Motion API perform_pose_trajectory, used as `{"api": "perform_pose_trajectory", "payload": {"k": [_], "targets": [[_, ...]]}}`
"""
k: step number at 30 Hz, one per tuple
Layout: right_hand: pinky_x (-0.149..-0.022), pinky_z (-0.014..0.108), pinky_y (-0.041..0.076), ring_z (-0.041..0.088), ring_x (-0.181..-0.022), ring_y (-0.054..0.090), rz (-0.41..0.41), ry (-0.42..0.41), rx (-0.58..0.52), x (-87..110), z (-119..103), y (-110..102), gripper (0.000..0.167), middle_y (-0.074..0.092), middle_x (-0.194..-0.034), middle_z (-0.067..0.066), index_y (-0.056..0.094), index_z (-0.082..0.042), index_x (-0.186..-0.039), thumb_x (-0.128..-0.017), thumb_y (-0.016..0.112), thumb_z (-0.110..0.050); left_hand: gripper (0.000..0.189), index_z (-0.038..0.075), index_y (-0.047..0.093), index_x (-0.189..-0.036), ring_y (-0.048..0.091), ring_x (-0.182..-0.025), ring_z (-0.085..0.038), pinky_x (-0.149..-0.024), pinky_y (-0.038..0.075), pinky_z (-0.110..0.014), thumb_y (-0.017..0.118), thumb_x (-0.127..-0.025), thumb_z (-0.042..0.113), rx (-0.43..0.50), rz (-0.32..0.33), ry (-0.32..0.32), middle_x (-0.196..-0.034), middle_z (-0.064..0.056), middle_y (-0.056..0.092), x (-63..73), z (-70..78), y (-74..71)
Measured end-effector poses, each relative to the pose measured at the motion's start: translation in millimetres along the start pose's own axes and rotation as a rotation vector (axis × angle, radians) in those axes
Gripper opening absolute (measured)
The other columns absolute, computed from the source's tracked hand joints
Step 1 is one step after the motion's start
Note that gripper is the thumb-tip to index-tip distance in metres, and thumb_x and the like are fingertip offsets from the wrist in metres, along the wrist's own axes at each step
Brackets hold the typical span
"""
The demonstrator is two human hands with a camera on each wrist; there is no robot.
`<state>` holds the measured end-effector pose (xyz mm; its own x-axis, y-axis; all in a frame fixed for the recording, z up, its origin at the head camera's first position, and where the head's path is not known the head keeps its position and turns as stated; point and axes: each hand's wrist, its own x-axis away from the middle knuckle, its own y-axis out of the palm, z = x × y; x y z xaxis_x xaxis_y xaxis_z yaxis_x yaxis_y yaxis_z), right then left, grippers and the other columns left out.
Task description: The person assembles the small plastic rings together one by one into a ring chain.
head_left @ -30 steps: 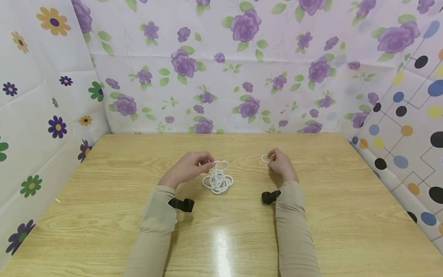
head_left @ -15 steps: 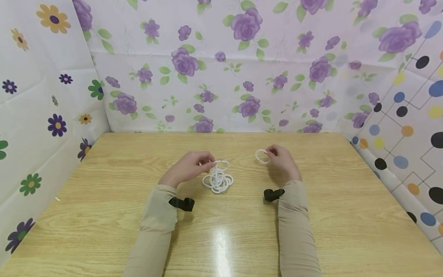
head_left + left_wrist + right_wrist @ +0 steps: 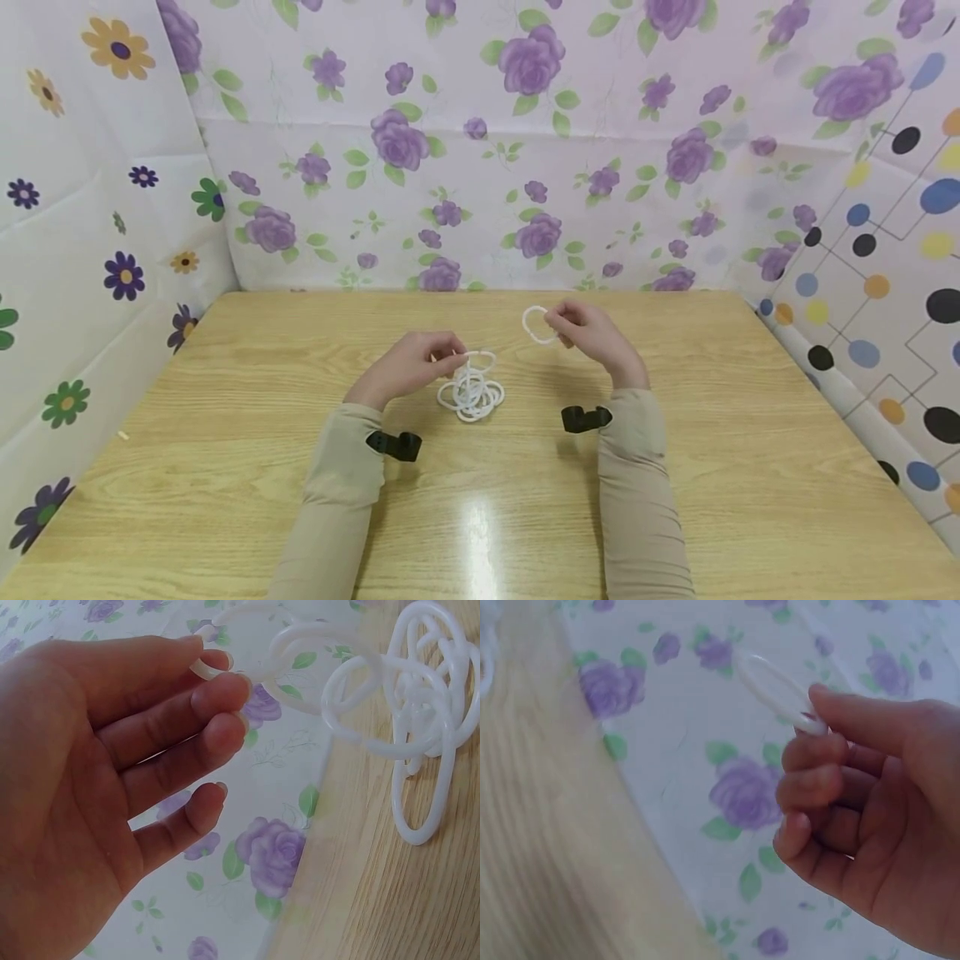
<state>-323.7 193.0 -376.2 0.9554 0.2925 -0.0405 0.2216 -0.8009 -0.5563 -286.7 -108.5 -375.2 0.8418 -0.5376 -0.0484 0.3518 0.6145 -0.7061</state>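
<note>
My left hand (image 3: 412, 364) pinches the end ring of a chain of white plastic rings (image 3: 472, 396) between thumb and index finger. The rest of that chain lies heaped on the table, and in the left wrist view linked rings (image 3: 420, 705) hang from the fingertips down to the pile. A single white ring (image 3: 527, 323) is held up off the table by my right hand (image 3: 596, 333), which pinches its edge. In the right wrist view this ring (image 3: 769, 690) stands out from the thumb and index finger, apart from the chain; the other fingers are curled.
Both hands are over a wooden table (image 3: 480, 483). A flowered cloth (image 3: 480, 167) hangs behind its far edge, with patterned cloths at both sides. A small pale piece (image 3: 123, 435) lies by the left edge. Black wrist cameras (image 3: 585, 419) sit on the sleeves.
My right hand has lifted the single ring and carried it left, towards the chain. The left hand keeps its pinch on the end ring and has hardly moved.
</note>
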Motion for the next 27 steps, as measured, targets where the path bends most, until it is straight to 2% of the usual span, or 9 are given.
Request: {"api": "perform_pose_trajectory", "payload": {"k": [6,12,20,27], "targets": [[-0.074,0.033,0.052,0.016,-0.068,0.059,-0.087,-0.111,-0.136,4.3,-30.7,4.1,0.020,0.061,-0.072,0.001,0.053,-0.006,-0.098,-0.098,0.058,-0.025,0.024,0.011,0.065,-0.110,0.068,-0.087,-0.030,-0.072,0.049,-0.032,0.054,-0.100,0.029,-0.001,0.010,-0.008,-0.095,-0.013,0.070,0.0,0.7,-0.3],[-0.074,0.033,0.053,0.016,-0.068,0.063,-0.207,-0.187,-0.215,7.1,-45.0,11.6,0.013,0.066,-0.071,0.001,0.052,-0.003,-0.094,-0.097,0.059,-0.014,0.024,0.009,0.066,-0.109,0.068,-0.087,-0.031,-0.072,0.048,-0.032,0.055,-0.099,0.029,-0.012,0.032,0.006,-0.093,-0.012,0.071,-0.8,0.0,0.5],[-0.070,0.030,0.052,0.021,-0.069,0.063,-0.464,-0.201,-0.176,3.0,-44.8,24.6,0.011,0.066,-0.074,0.006,0.054,-0.003,-0.098,-0.096,0.059,-0.012,0.020,0.012,0.067,-0.105,0.066,-0.085,-0.028,-0.074,0.047,-0.031,0.057,-0.098,0.028,-0.030,0.076,0.011,-0.094,-0.013,0.072,-2.8,0.4,1.4],[-0.068,0.032,0.054,0.023,-0.068,0.065,-0.525,-0.227,-0.150,-1.8,-43.4,32.2,0.012,0.068,-0.073,0.007,0.055,0.001,-0.100,-0.096,0.059,-0.010,0.019,0.012,0.067,-0.104,0.065,-0.083,-0.025,-0.074,0.047,-0.031,0.057,-0.098,0.027,-0.029,0.081,0.022,-0.093,-0.013,0.071,-2.9,0.5,1.5]]}}
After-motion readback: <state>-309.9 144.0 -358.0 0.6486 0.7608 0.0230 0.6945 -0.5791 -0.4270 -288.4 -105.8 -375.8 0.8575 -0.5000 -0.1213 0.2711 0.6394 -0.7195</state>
